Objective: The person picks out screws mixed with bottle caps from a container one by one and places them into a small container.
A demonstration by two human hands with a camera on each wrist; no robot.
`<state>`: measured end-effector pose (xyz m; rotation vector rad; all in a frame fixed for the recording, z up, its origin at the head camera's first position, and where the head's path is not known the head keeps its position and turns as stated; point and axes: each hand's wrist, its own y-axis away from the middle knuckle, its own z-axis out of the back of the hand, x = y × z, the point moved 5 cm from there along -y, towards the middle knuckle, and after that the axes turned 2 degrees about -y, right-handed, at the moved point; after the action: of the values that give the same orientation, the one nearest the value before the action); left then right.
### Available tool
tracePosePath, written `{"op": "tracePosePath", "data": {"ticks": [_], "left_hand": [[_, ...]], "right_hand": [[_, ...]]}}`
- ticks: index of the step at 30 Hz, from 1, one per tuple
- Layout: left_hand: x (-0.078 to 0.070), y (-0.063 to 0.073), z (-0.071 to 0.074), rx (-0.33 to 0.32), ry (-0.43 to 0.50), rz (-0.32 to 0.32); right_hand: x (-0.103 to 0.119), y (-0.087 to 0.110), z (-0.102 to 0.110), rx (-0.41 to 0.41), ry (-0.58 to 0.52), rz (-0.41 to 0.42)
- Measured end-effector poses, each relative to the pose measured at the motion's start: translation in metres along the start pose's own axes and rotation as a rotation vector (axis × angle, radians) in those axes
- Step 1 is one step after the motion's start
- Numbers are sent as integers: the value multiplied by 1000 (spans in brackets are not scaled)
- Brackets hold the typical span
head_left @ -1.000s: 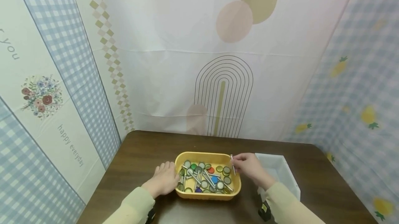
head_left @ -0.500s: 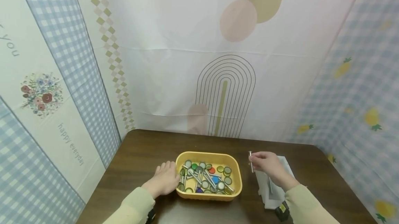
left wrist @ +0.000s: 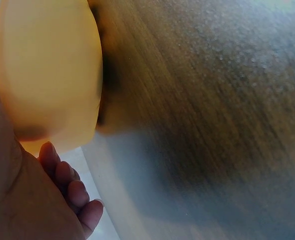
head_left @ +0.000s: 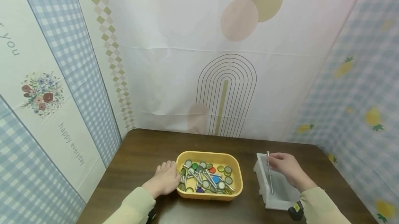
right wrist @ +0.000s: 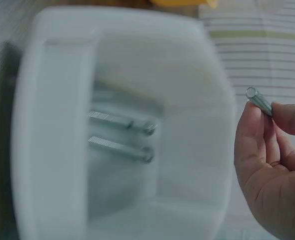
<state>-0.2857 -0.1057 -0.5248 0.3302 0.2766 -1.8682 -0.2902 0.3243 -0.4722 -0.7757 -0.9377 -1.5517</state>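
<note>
My right hand (head_left: 285,168) pinches a silver bolt (head_left: 268,161) between thumb and fingers, holding it upright over the white bin (head_left: 282,204). Inside that bin, the right wrist view has two more bolts (right wrist: 116,146) lying side by side. My left hand (head_left: 165,179) rests against the left end of a yellow bin (head_left: 212,197). Its fingers look relaxed, and they touch the bin's outer wall in the left wrist view. In the yellow bin lie several bolts (head_left: 210,179) mixed with several bottle caps (head_left: 221,168) in green, red, blue and plain metal.
Both bins stand on a dark wooden table (head_left: 149,144), with a strip of tabletop between them. Behind the table hangs a printed cloth (head_left: 165,78), and checked cloths (head_left: 339,89) hang at the sides.
My right hand has carried the bolt from the yellow bin's right edge rightward to above the white bin. The white bin looks tilted differently. My left hand has stayed in place.
</note>
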Motion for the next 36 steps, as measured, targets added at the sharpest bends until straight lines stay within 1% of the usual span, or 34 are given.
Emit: {"op": "tracePosePath", "data": {"ticks": [3,7,10,13,17,19,23,26,30,33,36], "left_hand": [[2,-2,-2,-2,1,6],[1,-1,0,16,6,10],[0,1,1,16,-6,14],[0,1,-1,-3,-12,8],[1,1,-2,-10,-1,-8],[1,0,-3,-8,-8,-2],[3,-2,-5,-2,-18,11],[4,-3,-7,-2,-15,9],[2,-1,-4,-3,-13,1],[1,0,-2,-7,-4,-21],[-1,2,1,-1,2,-23]], "right_hand": [[-12,0,0,-9,69,-2],[-24,0,-5,-35,183,-15],[-30,-1,-9,-39,229,-32],[-36,-1,-12,-37,259,-43],[-42,0,-15,-44,309,-28],[-43,1,-16,-47,332,-22],[-44,3,-18,-40,336,-37],[-44,4,-19,-30,330,-53],[-44,5,-19,-24,342,-61],[-45,5,-19,-24,360,-67],[-45,6,-19,-24,372,-69]]}}
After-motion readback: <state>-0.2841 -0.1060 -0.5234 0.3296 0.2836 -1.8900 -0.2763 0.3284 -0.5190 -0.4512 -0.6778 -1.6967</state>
